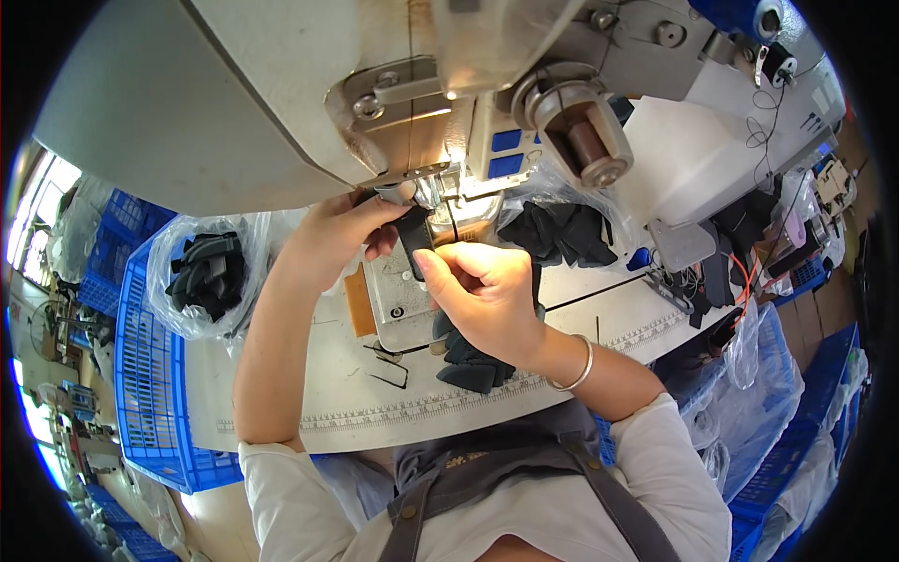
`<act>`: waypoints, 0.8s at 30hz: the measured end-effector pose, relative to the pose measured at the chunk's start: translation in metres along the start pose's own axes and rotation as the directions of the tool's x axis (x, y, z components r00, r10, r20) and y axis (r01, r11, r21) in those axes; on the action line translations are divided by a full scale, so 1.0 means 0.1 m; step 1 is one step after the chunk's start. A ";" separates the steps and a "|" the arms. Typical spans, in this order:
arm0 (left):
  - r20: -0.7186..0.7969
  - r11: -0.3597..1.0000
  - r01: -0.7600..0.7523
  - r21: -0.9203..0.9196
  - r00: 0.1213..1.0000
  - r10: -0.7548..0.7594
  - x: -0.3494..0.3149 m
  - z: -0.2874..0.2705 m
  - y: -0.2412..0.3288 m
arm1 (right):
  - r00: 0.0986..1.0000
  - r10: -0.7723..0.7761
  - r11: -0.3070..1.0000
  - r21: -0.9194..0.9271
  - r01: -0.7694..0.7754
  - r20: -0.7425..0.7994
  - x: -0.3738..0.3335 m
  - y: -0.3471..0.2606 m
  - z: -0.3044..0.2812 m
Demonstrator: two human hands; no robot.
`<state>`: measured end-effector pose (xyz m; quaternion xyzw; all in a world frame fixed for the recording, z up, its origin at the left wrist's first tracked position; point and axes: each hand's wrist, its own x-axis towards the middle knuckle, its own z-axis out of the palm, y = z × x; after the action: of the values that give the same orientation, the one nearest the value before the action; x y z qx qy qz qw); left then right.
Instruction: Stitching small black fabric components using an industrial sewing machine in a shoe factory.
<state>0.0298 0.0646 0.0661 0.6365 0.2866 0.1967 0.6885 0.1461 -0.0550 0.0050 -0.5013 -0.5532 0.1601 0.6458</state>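
Observation:
Under the lit needle area of a sewing machine, a small dark fabric piece hangs between my two hands. My left hand pinches its upper end beside the presser foot, thumb stretched toward the metal. Lower down, my right hand grips the near end between thumb and curled fingers. A pile of similar dark fabric pieces lies on the table just below my right hand, partly hidden by it. Behind that hand, more dark pieces sit on clear plastic.
A blue basket at the left stands beside a clear bag of dark pieces. A printed ruler strip runs along the front of the white table. Scissors, wires and dark scraps lie to the right. Blue crates holding plastic bags stand lower right.

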 end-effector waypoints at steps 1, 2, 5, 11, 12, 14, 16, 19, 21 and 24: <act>-0.049 0.992 -0.097 0.085 0.994 0.101 -0.02 0.04 0.00 | 0.999 -0.007 1.000 -0.010 0.008 0.050 0.01 -0.04 -0.03; -0.089 0.967 -0.187 0.173 0.975 0.204 -0.06 0.07 0.00 | 0.995 -0.013 1.000 -0.020 0.015 0.100 0.02 -0.07 -0.06; -0.364 0.803 -0.104 0.587 0.852 0.376 -0.26 -0.04 0.14 | 0.970 -0.037 0.999 -0.006 0.040 0.239 -0.03 -0.09 -0.30; -0.459 0.247 0.421 0.873 0.533 0.711 -0.90 -1.46 -0.15 | 0.955 0.182 0.845 -0.533 -0.031 0.234 -0.19 0.28 -1.13; -0.459 0.248 0.419 0.874 0.540 0.706 -0.94 -1.58 -0.21 | 0.943 0.061 0.800 -0.581 0.150 0.327 -0.22 0.40 -1.22; -0.391 0.000 0.639 0.770 0.471 0.791 -0.92 -1.66 -0.28 | 0.906 -0.038 0.726 -0.611 0.316 0.422 -0.26 0.45 -1.23; -0.314 -0.050 0.656 0.753 0.425 0.849 -0.97 -1.62 -0.29 | 0.777 0.043 0.589 -0.644 0.489 0.629 -0.28 0.38 -1.16; -0.152 -0.091 0.632 0.770 0.320 0.935 -0.84 -1.09 -0.34 | 0.755 0.068 0.545 -0.658 0.520 0.653 -0.32 0.48 -1.19; -0.310 0.251 0.187 0.950 0.440 0.843 -0.80 -0.60 -0.46 | 0.741 0.096 0.560 -0.651 0.512 0.665 -0.37 0.53 -1.25; -0.051 0.573 -0.242 0.783 0.893 0.447 -0.63 0.04 -0.77 | 0.751 0.115 0.631 -0.632 0.451 0.650 -0.45 0.47 -1.27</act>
<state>-0.0227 0.0131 -0.0011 0.8792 0.2937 0.2659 0.2646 0.2584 -0.1279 -0.0445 -0.5799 -0.7988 0.0078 0.1600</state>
